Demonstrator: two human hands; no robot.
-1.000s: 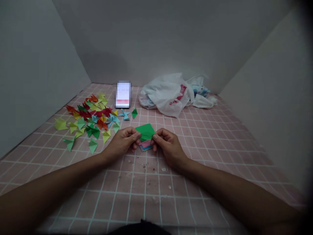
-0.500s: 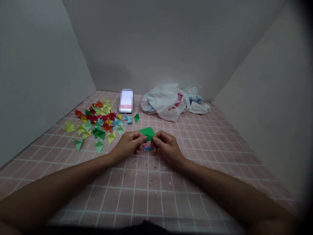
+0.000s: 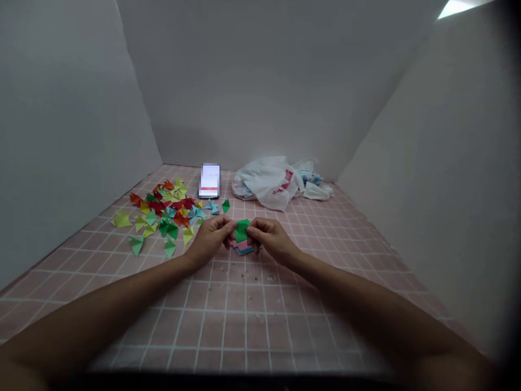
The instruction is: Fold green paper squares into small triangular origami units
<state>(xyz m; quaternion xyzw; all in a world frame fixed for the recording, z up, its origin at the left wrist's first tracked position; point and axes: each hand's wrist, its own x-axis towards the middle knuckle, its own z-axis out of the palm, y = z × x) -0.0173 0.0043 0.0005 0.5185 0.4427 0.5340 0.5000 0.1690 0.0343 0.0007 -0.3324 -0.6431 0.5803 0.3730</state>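
Observation:
A small piece of green paper is held up between my two hands, with folds in it. My left hand pinches its left edge between thumb and fingers. Its right edge is gripped the same way by my right hand. Just under the hands lies a stack of coloured paper sheets, pink and blue on show, partly hidden by my fingers. Left of my left hand spreads a pile of folded paper pieces in green, yellow, red, orange and light blue.
A phone with a lit, blurred screen stands at the back. Right of it lies a crumpled white plastic bag with red print. Pale walls enclose the pink tiled-pattern surface, which has some worn spots near the middle.
The green paper has been turned and shows a smaller face between my hands. The whole view has tilted up slightly, and a bright light now shows at the top right.

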